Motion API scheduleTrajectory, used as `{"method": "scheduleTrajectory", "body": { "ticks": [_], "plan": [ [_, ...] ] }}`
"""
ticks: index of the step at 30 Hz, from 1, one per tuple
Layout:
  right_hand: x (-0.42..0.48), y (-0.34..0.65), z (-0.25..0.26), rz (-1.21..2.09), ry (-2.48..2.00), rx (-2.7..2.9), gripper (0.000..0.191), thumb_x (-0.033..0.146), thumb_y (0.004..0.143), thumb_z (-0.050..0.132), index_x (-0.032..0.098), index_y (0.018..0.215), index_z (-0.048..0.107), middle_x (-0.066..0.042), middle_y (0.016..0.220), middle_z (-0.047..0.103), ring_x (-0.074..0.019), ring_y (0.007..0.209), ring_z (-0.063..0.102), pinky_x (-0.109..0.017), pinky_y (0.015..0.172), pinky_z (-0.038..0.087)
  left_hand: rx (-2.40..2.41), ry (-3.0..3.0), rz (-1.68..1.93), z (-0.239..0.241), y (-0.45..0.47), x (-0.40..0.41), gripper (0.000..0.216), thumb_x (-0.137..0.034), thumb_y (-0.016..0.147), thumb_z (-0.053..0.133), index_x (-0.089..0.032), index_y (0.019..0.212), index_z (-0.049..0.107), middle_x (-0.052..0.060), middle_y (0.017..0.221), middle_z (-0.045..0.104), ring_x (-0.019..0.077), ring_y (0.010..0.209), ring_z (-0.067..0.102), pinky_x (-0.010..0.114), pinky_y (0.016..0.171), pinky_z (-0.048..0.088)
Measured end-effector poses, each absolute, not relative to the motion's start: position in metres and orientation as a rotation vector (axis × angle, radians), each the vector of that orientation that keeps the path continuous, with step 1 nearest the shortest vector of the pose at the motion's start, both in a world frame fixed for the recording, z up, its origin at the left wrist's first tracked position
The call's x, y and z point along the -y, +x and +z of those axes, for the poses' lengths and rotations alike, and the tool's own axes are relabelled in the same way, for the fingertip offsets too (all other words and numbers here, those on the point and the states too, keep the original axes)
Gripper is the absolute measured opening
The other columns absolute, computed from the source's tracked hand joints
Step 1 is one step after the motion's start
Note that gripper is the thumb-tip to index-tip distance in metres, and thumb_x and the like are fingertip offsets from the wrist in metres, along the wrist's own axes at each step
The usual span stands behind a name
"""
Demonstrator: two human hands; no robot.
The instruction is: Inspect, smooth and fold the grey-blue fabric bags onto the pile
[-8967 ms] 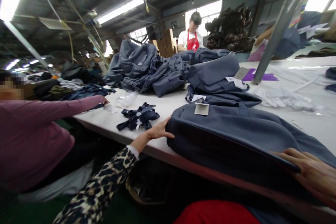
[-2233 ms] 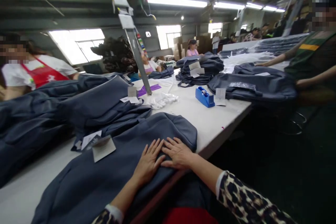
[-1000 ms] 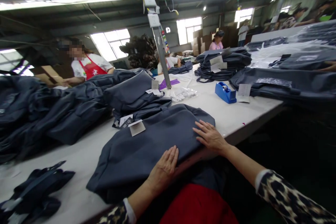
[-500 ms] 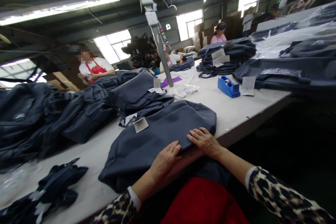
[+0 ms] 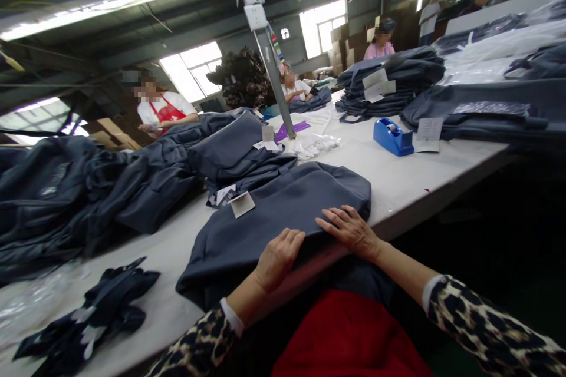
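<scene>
A dark blue-grey fabric bag [image 5: 274, 212] lies flat along the near edge of the table, with a paper tag [image 5: 243, 205] on its far side. My left hand [image 5: 279, 256] is at the bag's near edge, fingers bent and pressed together on the fabric; the fingertips are partly hidden. Resting on the bag's near right part, my right hand [image 5: 351, 232] has its fingers stretched and slightly apart. Just behind this bag sits another dark bag [image 5: 234, 144] with white tags.
A blue tape dispenser [image 5: 392, 136] stands on the white table [image 5: 460, 159] beside a paper card [image 5: 428, 132]. More bags [image 5: 393, 82] are stacked behind it. A metal post [image 5: 280, 91] rises from the table. Dark straps [image 5: 110, 300] lie at the near left. Co-workers are farther back.
My left hand's fingers have gone from lying flat to bent at the bag's edge. My right hand stays on the bag, fingers slightly more raised. The whole view has shifted a little.
</scene>
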State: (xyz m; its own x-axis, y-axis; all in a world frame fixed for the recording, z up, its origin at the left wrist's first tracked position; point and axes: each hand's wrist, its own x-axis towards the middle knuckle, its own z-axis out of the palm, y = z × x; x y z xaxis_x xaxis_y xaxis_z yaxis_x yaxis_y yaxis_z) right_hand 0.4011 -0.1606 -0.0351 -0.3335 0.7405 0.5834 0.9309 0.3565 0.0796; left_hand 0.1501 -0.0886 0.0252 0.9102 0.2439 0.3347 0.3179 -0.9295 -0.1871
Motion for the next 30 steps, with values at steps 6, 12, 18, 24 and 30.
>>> {"method": "scheduleTrajectory", "body": {
  "ticks": [6,12,18,24,30],
  "plan": [
    [0.161,0.398,-0.043,-0.523,-1.360,2.234,0.041,0.013,0.099,0.039,0.023,0.135,0.054,-0.010,0.133,0.061,-0.0261,0.123,0.052,-0.049,0.105,0.034,0.476,-2.809,-0.320,0.001,0.152,0.098,0.027,-0.011,0.098,0.038,-0.014,0.116,0.058,0.011,0.110,0.066,0.0217,0.098,0.061,0.035,0.087,0.052],
    [0.153,0.388,-0.001,-0.502,-1.346,2.253,0.032,0.017,0.100,0.038,0.019,0.120,0.062,-0.010,0.115,0.068,-0.0220,0.103,0.059,-0.040,0.091,0.041,0.748,-2.689,-0.296,0.017,0.153,0.107,0.051,-0.028,0.091,0.057,-0.014,0.139,0.044,0.016,0.131,0.057,0.0290,0.109,0.057,0.042,0.085,0.051],
    [0.141,0.375,0.074,-0.569,-1.400,2.134,0.038,0.014,0.099,0.035,0.023,0.129,0.057,-0.010,0.126,0.063,-0.0258,0.117,0.053,-0.049,0.108,0.030,0.993,-2.691,-0.294,0.097,0.156,0.075,0.023,-0.014,0.093,0.047,-0.018,0.110,0.062,0.010,0.101,0.069,0.0238,0.093,0.064,0.032,0.077,0.049],
    [0.148,0.365,0.077,-0.129,-1.332,1.340,0.045,0.044,0.094,0.052,0.023,0.133,0.051,-0.014,0.133,0.057,-0.0309,0.126,0.050,-0.051,0.103,0.043,1.247,-2.710,-0.754,0.216,0.152,0.017,0.023,-0.035,0.089,0.060,-0.015,0.098,0.068,0.006,0.080,0.070,0.0240,0.081,0.067,0.029,0.075,0.047],
    [0.117,0.356,0.048,0.828,-1.209,1.107,0.082,0.064,0.080,0.061,0.019,0.144,0.038,-0.018,0.133,0.058,-0.0298,0.117,0.060,-0.045,0.094,0.053,1.311,-3.179,-1.814,0.290,0.128,0.004,0.033,-0.033,0.080,0.072,-0.006,0.098,0.068,0.006,0.082,0.071,0.0174,0.065,0.065,0.031,0.067,0.054]
  ]
}}
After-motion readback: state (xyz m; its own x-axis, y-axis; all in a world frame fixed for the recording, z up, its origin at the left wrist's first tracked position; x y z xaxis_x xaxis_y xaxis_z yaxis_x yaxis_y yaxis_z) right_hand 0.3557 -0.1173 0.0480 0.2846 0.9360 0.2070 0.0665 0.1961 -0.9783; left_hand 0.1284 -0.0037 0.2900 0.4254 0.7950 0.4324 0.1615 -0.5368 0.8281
